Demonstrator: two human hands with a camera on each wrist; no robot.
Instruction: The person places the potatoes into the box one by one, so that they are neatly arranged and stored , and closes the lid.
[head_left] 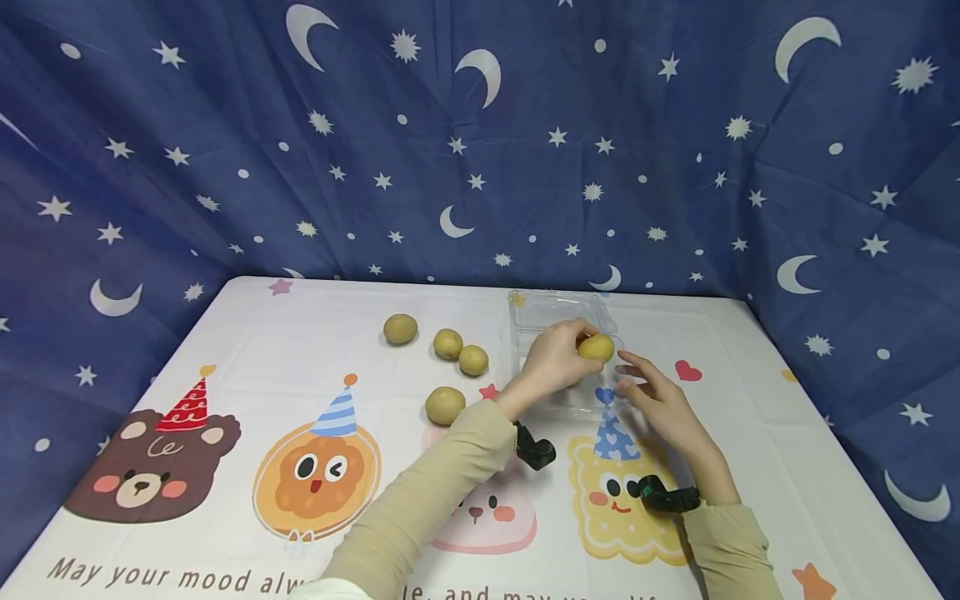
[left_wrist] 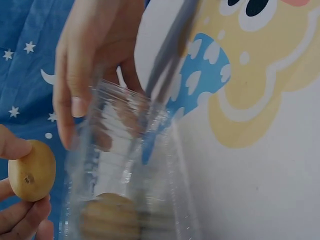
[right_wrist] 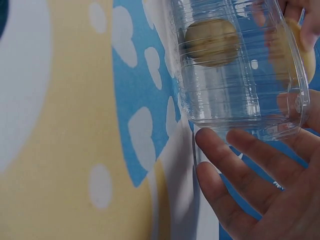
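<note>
One potato, likely firm, light and a little slippery, best held round its middle: pinched in my left grip near the clear box; my right grip, fingers extended, holds nothing.

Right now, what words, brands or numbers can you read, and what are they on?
"May your mood alw": tablecloth, cut off by the left sleeve.
"and may": tablecloth, farther right; surrounding letters are covered or cropped.
No writing is visible on the potatoes or clear container.
</note>
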